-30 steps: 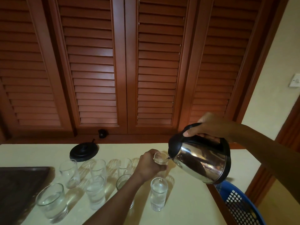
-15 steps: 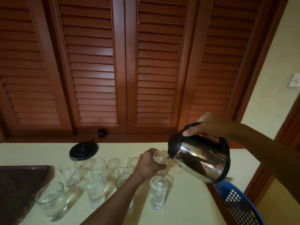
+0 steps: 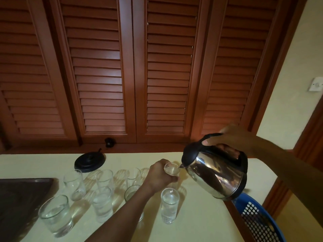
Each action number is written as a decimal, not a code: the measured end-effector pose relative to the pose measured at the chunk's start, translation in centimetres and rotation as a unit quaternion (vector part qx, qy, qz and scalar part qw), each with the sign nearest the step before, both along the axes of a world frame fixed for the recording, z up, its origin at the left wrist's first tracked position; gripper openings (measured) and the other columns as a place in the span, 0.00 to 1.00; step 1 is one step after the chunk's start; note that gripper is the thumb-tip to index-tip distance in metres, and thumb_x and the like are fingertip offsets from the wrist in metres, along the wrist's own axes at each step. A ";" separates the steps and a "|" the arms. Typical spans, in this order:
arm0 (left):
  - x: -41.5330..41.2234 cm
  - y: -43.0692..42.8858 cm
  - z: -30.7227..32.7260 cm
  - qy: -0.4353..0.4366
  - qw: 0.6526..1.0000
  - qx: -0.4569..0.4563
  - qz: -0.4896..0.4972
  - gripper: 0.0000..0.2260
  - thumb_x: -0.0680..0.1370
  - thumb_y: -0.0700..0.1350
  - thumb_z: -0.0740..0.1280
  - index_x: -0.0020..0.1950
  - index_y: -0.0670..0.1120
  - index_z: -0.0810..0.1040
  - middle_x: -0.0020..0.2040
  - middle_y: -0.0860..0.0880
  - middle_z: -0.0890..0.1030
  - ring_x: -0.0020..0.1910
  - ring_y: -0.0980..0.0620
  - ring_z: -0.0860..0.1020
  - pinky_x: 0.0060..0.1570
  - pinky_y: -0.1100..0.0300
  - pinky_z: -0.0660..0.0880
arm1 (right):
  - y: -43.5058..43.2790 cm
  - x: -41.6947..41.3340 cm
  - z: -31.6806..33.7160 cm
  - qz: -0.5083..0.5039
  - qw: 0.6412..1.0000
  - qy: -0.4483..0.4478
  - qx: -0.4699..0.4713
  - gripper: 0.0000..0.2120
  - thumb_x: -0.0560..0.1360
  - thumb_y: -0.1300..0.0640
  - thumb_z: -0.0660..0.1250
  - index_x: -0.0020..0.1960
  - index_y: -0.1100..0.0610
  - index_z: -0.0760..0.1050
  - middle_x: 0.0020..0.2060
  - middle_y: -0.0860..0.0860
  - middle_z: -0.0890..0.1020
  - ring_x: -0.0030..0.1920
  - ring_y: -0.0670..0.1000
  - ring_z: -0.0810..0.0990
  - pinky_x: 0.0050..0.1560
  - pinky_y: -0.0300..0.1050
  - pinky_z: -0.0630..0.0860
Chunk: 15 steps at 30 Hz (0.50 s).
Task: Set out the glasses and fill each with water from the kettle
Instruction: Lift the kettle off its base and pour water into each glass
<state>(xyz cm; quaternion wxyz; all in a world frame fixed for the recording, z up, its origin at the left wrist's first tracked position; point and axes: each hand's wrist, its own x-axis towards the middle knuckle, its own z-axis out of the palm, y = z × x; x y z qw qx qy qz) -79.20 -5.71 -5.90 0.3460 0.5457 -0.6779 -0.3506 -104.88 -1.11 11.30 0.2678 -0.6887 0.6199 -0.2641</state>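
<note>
Several glasses (image 3: 102,203) stand grouped on the desk (image 3: 201,224), and some already hold water. Our left hand (image 3: 160,175) has its fingers wrapped round a small glass (image 3: 172,169) at the group's far right. Our right hand (image 3: 232,137) grips the black handle of the steel kettle (image 3: 216,173), which is tipped with its spout at that glass's rim. The kettle is probably heavy with water (best held by the handle, clear of the metal body). The glasses look smooth, fragile and likely slippery when wet, so a grasp round the wall suits them. We can read no brand or writing anywhere.
</note>
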 end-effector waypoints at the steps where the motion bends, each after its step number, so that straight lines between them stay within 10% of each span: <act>1: 0.0 0.0 0.0 -0.005 1.000 0.002 -0.001 0.24 0.65 0.46 0.84 0.57 0.47 0.80 0.53 0.51 0.84 0.54 0.50 0.81 0.48 0.63 0.74 | 0.4 -0.6 -0.8 -0.001 0.999 -0.043 -0.005 0.20 0.76 0.48 0.79 0.33 0.57 0.78 0.23 0.51 0.80 0.23 0.47 0.76 0.32 0.36 0.77; 15: -0.6 -1.2 -0.5 -0.148 0.988 0.032 -0.031 0.28 0.62 0.50 0.83 0.60 0.46 0.81 0.55 0.49 0.84 0.54 0.49 0.81 0.48 0.60 0.75 | 2.6 -2.9 -8.6 -0.009 0.922 -0.382 -0.058 0.22 0.65 0.42 0.86 0.36 0.55 0.78 0.24 0.50 0.74 0.17 0.46 0.70 0.19 0.37 0.69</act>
